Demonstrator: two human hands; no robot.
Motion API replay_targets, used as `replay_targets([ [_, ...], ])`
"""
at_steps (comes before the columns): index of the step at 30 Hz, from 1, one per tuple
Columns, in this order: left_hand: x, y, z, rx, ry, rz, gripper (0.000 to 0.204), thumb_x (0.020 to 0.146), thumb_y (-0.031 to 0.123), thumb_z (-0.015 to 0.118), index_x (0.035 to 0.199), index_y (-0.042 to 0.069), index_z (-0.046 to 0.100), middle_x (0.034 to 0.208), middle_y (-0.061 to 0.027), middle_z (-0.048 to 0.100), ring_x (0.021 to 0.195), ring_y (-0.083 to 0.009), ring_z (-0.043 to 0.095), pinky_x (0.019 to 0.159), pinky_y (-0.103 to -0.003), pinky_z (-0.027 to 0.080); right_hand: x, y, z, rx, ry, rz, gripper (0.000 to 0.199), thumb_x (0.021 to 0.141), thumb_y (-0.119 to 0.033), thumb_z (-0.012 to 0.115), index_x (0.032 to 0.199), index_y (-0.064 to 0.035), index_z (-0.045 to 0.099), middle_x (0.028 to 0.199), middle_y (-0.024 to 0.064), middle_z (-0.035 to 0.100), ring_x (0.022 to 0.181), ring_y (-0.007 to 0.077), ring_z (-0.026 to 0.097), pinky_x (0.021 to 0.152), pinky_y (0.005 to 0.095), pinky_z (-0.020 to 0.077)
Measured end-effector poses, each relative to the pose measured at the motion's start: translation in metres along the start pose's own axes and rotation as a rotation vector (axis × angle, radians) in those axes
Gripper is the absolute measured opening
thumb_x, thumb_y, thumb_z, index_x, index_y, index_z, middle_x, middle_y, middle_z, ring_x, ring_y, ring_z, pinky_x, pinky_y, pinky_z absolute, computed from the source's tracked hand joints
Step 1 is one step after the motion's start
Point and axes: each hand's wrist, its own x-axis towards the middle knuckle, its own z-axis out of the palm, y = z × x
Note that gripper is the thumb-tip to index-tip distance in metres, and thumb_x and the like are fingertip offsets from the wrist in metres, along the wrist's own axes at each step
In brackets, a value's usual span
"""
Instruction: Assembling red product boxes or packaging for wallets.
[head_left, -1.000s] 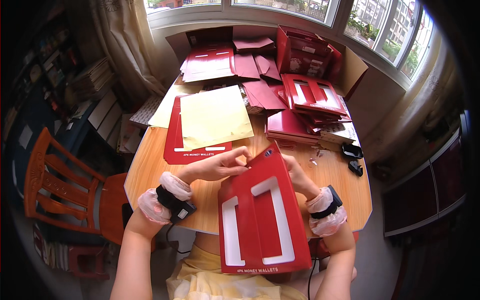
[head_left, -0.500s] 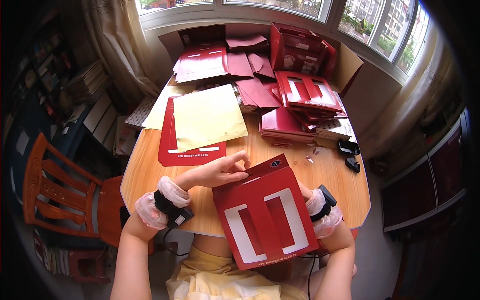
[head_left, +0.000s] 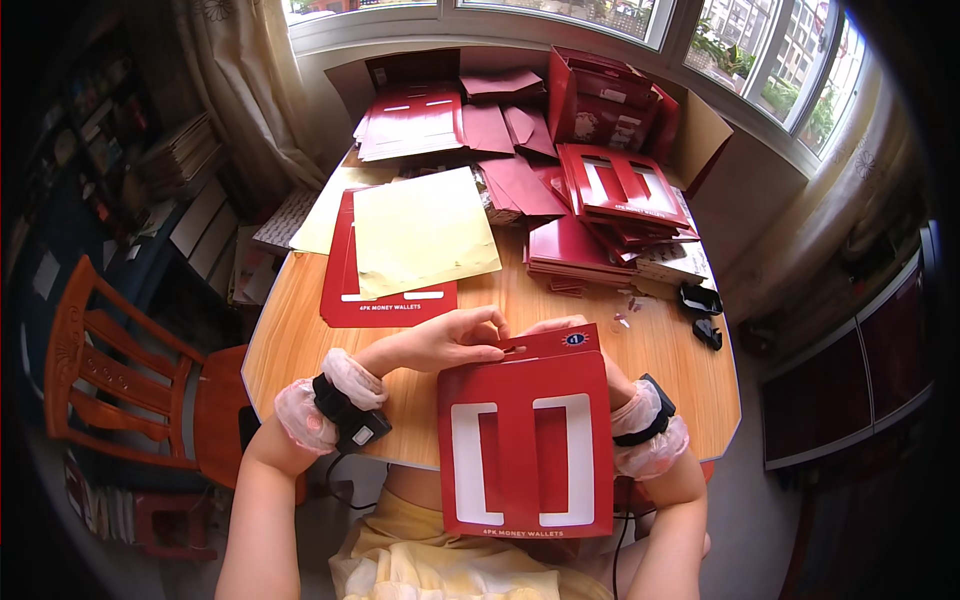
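- At the near edge of the wooden table (head_left: pixel 300 350), a red card sleeve (head_left: pixel 525 450) sat between the person's two hands, front face toward the wearer, lower part hanging over the yellow garment (head_left: pixel 440 555).
- Left hand (head_left: pixel 450 342): at the top left corner. Thumb reached the left end of the header strip (head_left: pixel 545 348), right by the hang slot (head_left: pixel 513 350); fingers curled above it. Couldn't tell from where I stood if thumb and fingers were pinched on the card.
- Right hand (head_left: pixel 618 382): mostly behind the sleeve, at its upper right. Some fingers (head_left: pixel 555 325) showed over the top edge; the rest were covered, so I couldn't tell how tightly they closed.
- Sleeve vs grip: nearly all of the panel, including both white bracket shapes (head_left: pixel 475 465), lay below the fingers. Round blue mark (head_left: pixel 576 340) sat right of the left thumb.
- Both wrists: pale cuffs (head_left: pixel 352 380) with black strapped units (head_left: pixel 360 425).
- Beyond the left hand: yellow sheet (head_left: pixel 428 230) lying over another red cover (head_left: pixel 340 290).
- Farther right: stacked red sleeves (head_left: pixel 625 185); small black objects (head_left: pixel 707 333) near the table's right edge.
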Motion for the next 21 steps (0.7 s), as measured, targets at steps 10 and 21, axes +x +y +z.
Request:
replay_targets([
  [10, -0.018, -0.002, -0.018, 0.029, 0.063, 0.075, 0.021, 0.102, 0.010, 0.067, 0.120, 0.002, 0.061, 0.112, -0.0032, 0.066, 0.102, -0.0072, 0.061, 0.093, -0.024, 0.052, 0.007, -0.026, -0.046, -0.796, 0.429, -0.185, 0.022, 0.093, -0.007, 0.071, 0.109, 0.0070, 0.075, 0.088, 0.0101, 0.077, 0.076, 0.0105, 0.071, 0.068, 0.0245, 0.0571],
  [21, 0.008, 0.001, -0.021, 0.109, 0.137, 0.029, 0.020, 0.101, 0.016, 0.070, 0.117, 0.004, 0.068, 0.100, -0.0006, 0.071, 0.090, -0.0053, 0.064, 0.083, -0.023, 0.054, -0.026, -0.060, -0.066, -0.985, 0.740, -0.185, 0.024, 0.101, -0.014, 0.066, 0.119, 0.0018, 0.071, 0.091, 0.0131, 0.076, 0.084, 0.0185, 0.074, 0.074, 0.0292, 0.0571],
])
